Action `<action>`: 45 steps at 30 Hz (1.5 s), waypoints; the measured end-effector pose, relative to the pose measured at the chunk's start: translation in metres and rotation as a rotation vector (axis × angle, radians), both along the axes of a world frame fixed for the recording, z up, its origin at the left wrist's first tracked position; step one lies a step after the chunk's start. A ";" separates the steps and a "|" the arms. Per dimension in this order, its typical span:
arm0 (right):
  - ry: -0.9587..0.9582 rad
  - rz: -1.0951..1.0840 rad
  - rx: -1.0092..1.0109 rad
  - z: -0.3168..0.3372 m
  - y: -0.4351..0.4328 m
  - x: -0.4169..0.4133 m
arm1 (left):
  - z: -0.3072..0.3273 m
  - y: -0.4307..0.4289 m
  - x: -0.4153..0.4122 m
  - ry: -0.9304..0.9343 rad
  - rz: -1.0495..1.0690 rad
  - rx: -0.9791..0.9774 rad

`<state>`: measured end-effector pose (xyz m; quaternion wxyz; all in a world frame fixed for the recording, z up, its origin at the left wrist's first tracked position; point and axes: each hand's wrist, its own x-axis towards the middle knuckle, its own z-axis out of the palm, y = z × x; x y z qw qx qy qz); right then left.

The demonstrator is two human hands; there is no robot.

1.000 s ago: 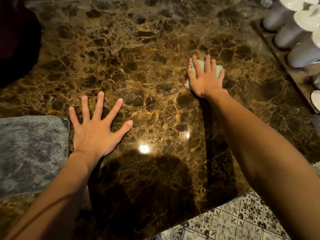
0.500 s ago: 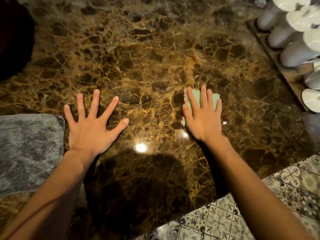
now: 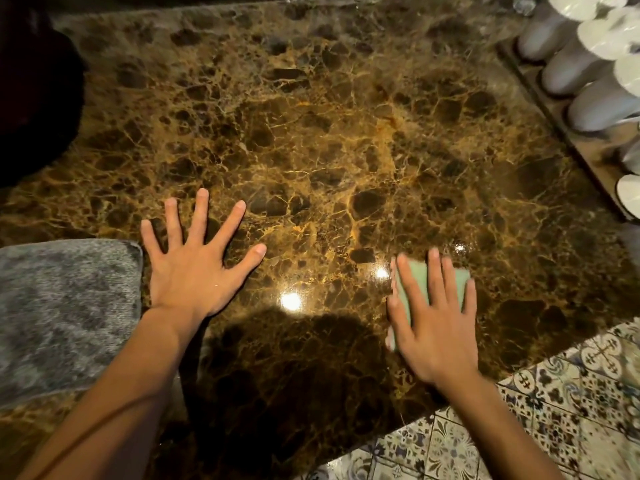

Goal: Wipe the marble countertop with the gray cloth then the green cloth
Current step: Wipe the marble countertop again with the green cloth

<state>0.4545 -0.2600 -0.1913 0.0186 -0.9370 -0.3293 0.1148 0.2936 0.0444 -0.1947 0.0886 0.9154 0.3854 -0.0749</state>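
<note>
The brown veined marble countertop fills most of the view. My right hand lies flat on the small green cloth, pressing it onto the marble near the front edge; most of the cloth is hidden under the palm and fingers. My left hand rests flat on the bare marble with its fingers spread and nothing under it. The gray cloth lies flat at the left edge, just left of my left hand and not touched by it.
A wooden tray with several white cylindrical containers stands along the right side. A dark rounded object sits at the far left. Patterned floor tiles show beyond the counter's front edge at lower right.
My right hand has dragged the green cloth toward me, from the counter's far middle to near its front edge. My left hand has stayed flat in place.
</note>
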 end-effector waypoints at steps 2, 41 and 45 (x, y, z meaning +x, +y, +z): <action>-0.009 -0.071 -0.009 0.000 0.027 0.045 | -0.001 0.000 0.000 -0.005 0.000 0.003; 0.016 -0.135 -0.001 0.002 0.031 0.099 | 0.000 -0.002 -0.001 -0.009 0.016 0.007; 0.048 -0.156 0.018 0.004 0.089 0.201 | 0.000 -0.003 0.000 -0.011 0.025 0.012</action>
